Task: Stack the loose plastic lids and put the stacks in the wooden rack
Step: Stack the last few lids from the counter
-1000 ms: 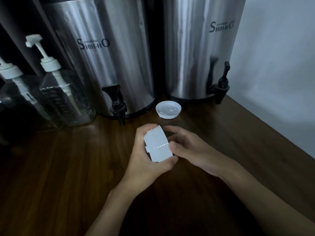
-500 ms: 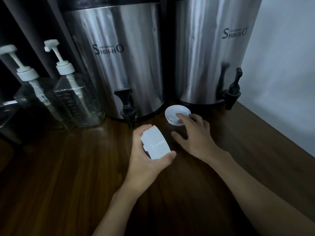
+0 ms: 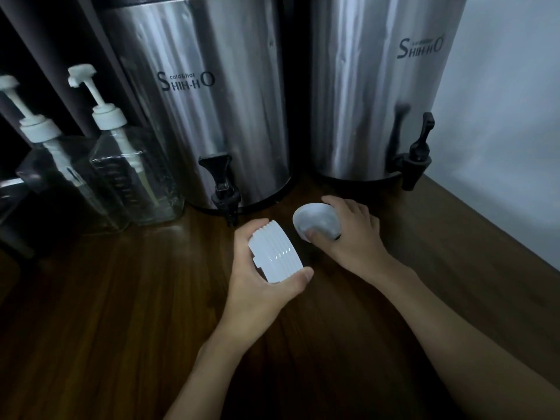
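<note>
My left hand point(image 3: 257, 286) grips a stack of several white plastic lids point(image 3: 275, 254), held on its side just above the dark wooden counter point(image 3: 121, 313). To the right, my right hand point(image 3: 354, 234) holds a single white lid point(image 3: 316, 221), tilted up on edge with its flat face toward me, thumb across its lower rim. The single lid is a short gap away from the stack. No wooden rack is in view.
Two tall steel drink dispensers point(image 3: 212, 101) point(image 3: 372, 86) with black taps point(image 3: 225, 192) point(image 3: 413, 159) stand right behind my hands. Two clear pump bottles point(image 3: 133, 174) point(image 3: 60, 183) stand at the left. A pale wall point(image 3: 509, 116) bounds the counter's right edge.
My right hand left the stack, reached back to the loose lid by the dispensers and picked it up on edge. My left hand kept holding the stack.
</note>
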A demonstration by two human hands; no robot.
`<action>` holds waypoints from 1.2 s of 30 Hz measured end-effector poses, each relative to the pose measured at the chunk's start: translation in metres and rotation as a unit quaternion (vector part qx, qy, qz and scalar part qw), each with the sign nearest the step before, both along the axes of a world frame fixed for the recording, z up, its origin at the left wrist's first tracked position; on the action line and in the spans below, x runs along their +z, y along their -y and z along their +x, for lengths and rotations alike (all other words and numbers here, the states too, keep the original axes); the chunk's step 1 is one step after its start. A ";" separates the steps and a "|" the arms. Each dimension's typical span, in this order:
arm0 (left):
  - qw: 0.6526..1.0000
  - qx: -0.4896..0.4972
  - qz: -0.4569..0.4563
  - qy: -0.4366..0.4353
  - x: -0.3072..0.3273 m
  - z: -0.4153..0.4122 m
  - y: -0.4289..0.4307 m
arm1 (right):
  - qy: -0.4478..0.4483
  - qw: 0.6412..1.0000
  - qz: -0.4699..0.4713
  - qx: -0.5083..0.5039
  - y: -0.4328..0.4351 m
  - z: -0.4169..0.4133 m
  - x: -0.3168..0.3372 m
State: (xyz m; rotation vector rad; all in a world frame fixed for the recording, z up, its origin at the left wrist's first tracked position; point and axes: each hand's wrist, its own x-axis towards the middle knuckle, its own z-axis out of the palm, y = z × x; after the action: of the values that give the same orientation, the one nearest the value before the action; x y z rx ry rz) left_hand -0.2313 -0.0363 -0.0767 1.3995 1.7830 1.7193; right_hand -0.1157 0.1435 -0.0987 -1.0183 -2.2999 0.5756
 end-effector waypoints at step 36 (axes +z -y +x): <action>0.999 -0.039 0.024 0.012 -0.001 -0.002 -0.002 | -0.250 0.841 -0.438 0.199 0.058 0.026 0.026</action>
State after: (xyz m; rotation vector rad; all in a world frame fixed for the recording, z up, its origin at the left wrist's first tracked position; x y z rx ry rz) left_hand -0.2334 -0.0345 -0.0774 1.4418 1.6616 1.7419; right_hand -0.0899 0.0858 -0.0724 -0.5917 -1.7314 1.9304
